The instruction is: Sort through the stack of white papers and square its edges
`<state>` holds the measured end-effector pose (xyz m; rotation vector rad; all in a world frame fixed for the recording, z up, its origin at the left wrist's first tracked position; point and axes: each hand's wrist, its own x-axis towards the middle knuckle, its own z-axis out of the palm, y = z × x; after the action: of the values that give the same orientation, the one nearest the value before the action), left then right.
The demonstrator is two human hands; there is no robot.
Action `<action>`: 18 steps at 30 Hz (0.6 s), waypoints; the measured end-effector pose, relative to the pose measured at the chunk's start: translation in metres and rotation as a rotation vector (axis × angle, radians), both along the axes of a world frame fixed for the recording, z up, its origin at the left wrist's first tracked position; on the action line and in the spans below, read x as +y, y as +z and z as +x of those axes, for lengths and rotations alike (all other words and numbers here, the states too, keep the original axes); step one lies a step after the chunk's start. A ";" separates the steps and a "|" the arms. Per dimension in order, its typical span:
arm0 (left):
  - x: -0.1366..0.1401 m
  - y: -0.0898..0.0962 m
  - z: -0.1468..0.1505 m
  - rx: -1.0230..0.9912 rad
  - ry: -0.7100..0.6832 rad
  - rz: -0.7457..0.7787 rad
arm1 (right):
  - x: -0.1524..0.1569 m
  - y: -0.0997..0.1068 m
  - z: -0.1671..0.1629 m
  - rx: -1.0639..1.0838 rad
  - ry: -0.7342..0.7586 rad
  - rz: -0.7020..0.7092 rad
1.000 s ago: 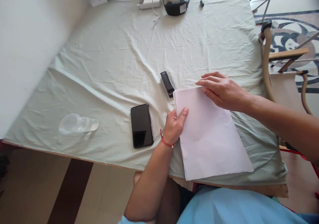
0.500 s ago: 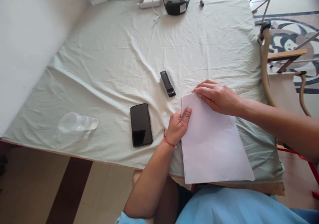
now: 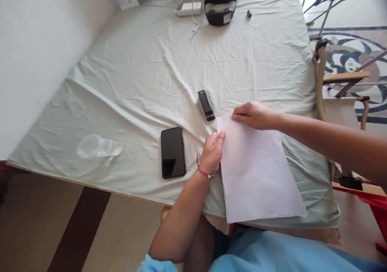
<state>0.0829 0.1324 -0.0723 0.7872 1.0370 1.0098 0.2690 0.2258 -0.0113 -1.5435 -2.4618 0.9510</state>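
Observation:
White sheets of paper (image 3: 260, 175) lie in a stack at the table's near edge. My left hand (image 3: 212, 151), with a red string bracelet at the wrist, pinches the left edge of the stack, thumb on top. At the far edge, my right hand (image 3: 252, 115) grips the paper between thumb and fingers. A black stapler (image 3: 206, 105) rests on the cloth just beyond the upper left corner of the paper. To the left of my left hand lies a black smartphone (image 3: 173, 153), screen up.
A clear plastic cup (image 3: 99, 146) lies on its side at the left of the cloth-covered table (image 3: 136, 78). At the back are a black headset (image 3: 220, 15), a white adapter (image 3: 189, 9) with a cable, and a small dark object (image 3: 249, 13). A wooden-armed chair (image 3: 321, 78) stands at the right.
Both hands have shifted slightly left on the paper. My right hand's fingers have curled more closely at the far edge. The camera view has moved a little.

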 end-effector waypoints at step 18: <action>0.046 0.000 -0.011 0.129 0.360 -0.439 | 0.052 -0.015 -0.058 -0.225 0.044 0.008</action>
<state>0.0715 0.1785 -0.0726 0.3115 1.4856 0.9877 0.2114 0.2781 -0.0260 -1.6849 -2.6557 0.8123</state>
